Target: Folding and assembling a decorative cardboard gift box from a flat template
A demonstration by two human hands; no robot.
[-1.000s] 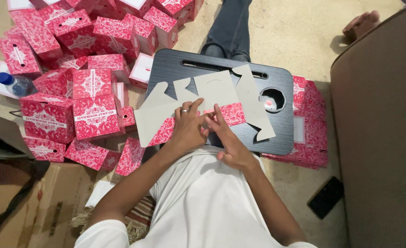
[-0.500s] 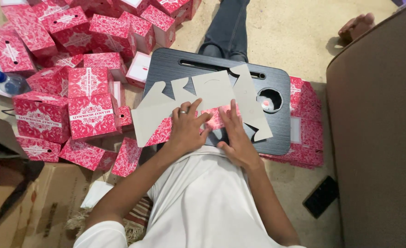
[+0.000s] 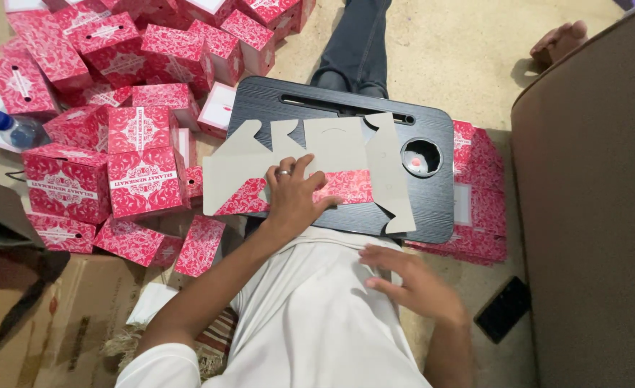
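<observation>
A flat, unfolded cardboard box blank (image 3: 339, 154), grey inside with a red patterned flap, lies on a black lap tray (image 3: 439, 194) across my legs. My left hand (image 3: 294, 192), a ring on one finger, presses flat on the folded red flap near the tray's front edge. My right hand (image 3: 411, 282) hovers off the tray over my white shirt, fingers spread and holding nothing.
Many folded red patterned boxes (image 3: 141, 169) are piled on the floor to the left and behind. More flat red blanks (image 3: 483, 208) lie under the tray's right side. A water bottle (image 3: 16, 129) stands far left, a dark phone (image 3: 503, 309) lies right, beside brown furniture (image 3: 598, 215).
My right hand has lifted off the box blank and drawn back toward my body. The left hand stays pressed on the flap.
</observation>
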